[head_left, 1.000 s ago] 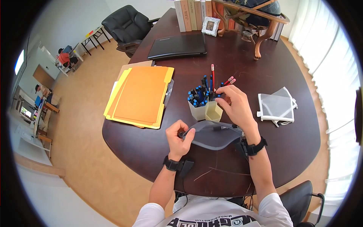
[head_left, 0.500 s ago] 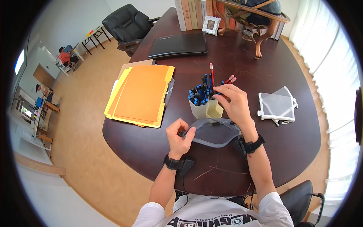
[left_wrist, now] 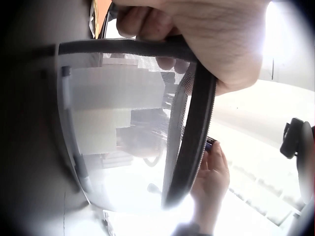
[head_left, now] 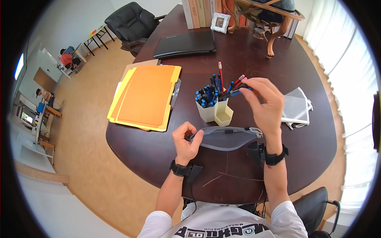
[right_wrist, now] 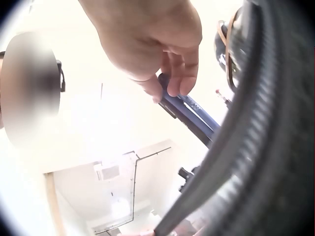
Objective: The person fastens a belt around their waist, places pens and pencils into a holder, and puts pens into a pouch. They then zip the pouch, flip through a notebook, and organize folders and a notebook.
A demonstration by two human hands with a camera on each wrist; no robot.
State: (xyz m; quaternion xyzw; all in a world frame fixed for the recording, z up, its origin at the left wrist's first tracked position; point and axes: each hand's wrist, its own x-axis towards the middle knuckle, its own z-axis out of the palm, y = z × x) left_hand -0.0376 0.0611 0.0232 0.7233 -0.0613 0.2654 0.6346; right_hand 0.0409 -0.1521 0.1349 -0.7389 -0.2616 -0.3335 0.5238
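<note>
The left hand [head_left: 187, 143] pinches the left end of a grey mesh zip pouch [head_left: 228, 139], whose mouth gapes upward. In the left wrist view, a pen shows through the pouch's mesh [left_wrist: 98, 137]. The right hand [head_left: 266, 104] holds a few blue and black pens [head_left: 234, 93] between thumb and fingers, above and right of the pen holder [head_left: 207, 113]. In the right wrist view these pens [right_wrist: 189, 115] slant down from the fingertips. Many blue-capped pens and a few red pencils [head_left: 221, 73] stand in the holder; its front compartment [head_left: 224, 115] looks empty.
Orange and yellow folders [head_left: 145, 97] lie at the left, a closed black laptop [head_left: 185, 43] behind them. Books [head_left: 201, 14], a white picture frame [head_left: 220, 22] and a globe on a wooden stand [head_left: 274, 31] are at the back. A white mesh pouch [head_left: 295, 107] lies at the right.
The right hand has moved right, away from the holder, with pens now in its fingers. The left hand keeps its grip on the pouch, whose right end has shifted slightly right.
</note>
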